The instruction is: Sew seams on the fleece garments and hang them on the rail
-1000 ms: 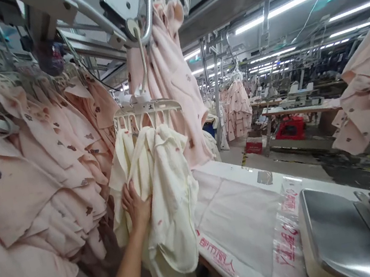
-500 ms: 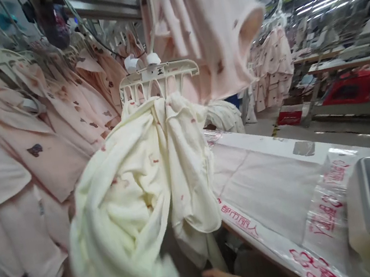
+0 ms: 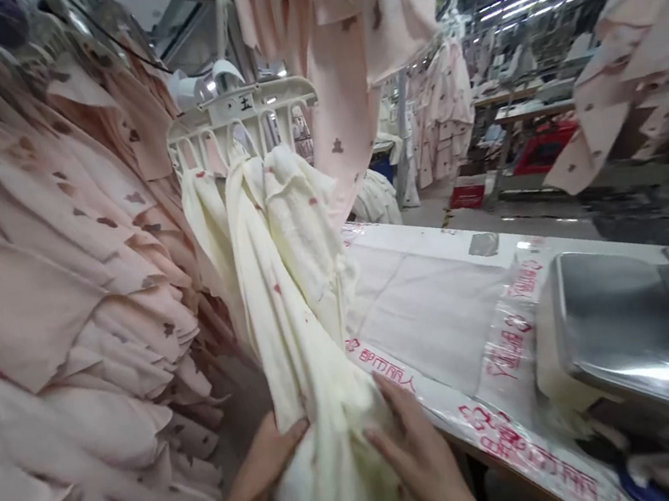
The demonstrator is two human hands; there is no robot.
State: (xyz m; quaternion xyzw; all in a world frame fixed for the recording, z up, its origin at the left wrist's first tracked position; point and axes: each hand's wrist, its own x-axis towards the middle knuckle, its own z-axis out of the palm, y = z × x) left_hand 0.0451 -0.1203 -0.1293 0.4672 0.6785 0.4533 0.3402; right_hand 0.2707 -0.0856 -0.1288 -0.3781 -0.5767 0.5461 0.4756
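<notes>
A cream garment [image 3: 293, 309] with small red marks hangs from a white plastic clip hanger [image 3: 242, 111] in front of me. My left hand [image 3: 268, 461] holds the garment's lower left side, fingers curled onto the cloth. My right hand [image 3: 418, 451] presses against the lower right side with fingers closed on the fabric. Both hands sit low in the view, on either side of the hanging piece.
Several pink printed garments [image 3: 57, 291] hang in a dense row on the left. More pink cloth [image 3: 345, 15] hangs overhead. A white table [image 3: 451, 325] covered in plastic with red print lies on the right, beside a metal sewing machine bed [image 3: 625, 320]. Workstations stand behind.
The cream garment has swung back to hang straight. My right hand has risen from the bottom edge onto it. My left hand now grips it lower down.
</notes>
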